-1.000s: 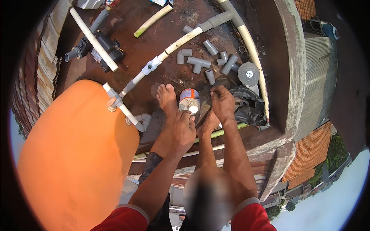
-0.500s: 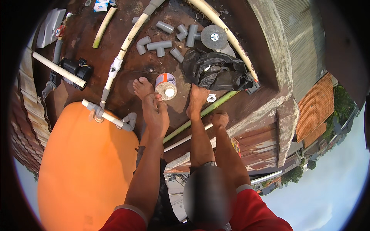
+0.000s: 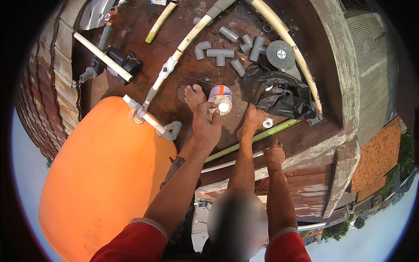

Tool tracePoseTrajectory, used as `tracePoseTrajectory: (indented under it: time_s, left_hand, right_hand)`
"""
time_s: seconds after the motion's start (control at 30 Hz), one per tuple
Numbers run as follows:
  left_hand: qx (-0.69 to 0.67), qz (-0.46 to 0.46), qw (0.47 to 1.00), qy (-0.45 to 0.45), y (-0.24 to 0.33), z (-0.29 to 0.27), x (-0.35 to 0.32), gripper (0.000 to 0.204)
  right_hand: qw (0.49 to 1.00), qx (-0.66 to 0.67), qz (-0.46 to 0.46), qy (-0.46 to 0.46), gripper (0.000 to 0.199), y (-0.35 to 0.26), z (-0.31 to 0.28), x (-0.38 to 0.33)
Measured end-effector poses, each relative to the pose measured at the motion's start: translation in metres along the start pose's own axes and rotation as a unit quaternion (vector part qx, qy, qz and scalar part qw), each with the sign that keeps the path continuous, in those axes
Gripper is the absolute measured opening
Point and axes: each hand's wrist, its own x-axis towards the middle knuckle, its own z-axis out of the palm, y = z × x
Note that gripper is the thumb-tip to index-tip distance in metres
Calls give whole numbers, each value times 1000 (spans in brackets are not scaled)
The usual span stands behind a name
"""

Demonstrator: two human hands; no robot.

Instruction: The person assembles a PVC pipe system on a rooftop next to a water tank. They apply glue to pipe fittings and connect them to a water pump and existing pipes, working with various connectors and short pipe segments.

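My left hand (image 3: pixel 206 129) reaches beside a clear container (image 3: pixel 221 98) with a white cap and an orange-and-white label. Its thumb and forefinger stand apart, close against the container's near left side; whether they touch it I cannot tell. My right hand (image 3: pixel 274 156) is closed, its fingers curled down by the ledge. A thin white pipe (image 3: pixel 233 161) runs up to that hand, and what the fingers hold, if anything, is hidden. Beyond the right hand lie a green-stained pipe (image 3: pixel 269 131) and a white tape roll (image 3: pixel 267 123). My bare feet flank the container.
An orange tank (image 3: pixel 109 174) fills the left, with pipework (image 3: pixel 150 120) rising from it. Grey pipe fittings (image 3: pixel 220 53) lie scattered ahead. To the right are a black plastic bag (image 3: pixel 283 96) and a grinding disc (image 3: pixel 280 54). A black pump (image 3: pixel 122 63) sits far left. A concrete ledge (image 3: pixel 305 153) borders the right.
The whole scene has shifted rightward as my view turned. My left thumb and forefinger have come slightly nearer the container. My right hand stays by the ledge.
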Motion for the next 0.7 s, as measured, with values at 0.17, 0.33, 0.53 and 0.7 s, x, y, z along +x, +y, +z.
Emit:
tracePoseTrajectory:
  time_s: [0.17, 0.33, 0.53, 0.7]
  left_hand:
    - [30, -4, 999, 14, 12, -2, 1, 24]
    - [14, -18, 999, 26, 7, -1, -2, 23]
    - [-35, -48, 998, -6, -12, 6, -1, 20]
    - [2, -46, 999, -3, -16, 3, -2, 22]
  right_hand:
    - [992, -92, -81, 18, 47, 31, 37, 34]
    - [973, -84, -97, -190, 28, 54, 16, 64]
    - [888, -320, -263, -198, 13, 83, 54, 85]
    - [998, -16, 6, -66, 19, 33, 3, 66]
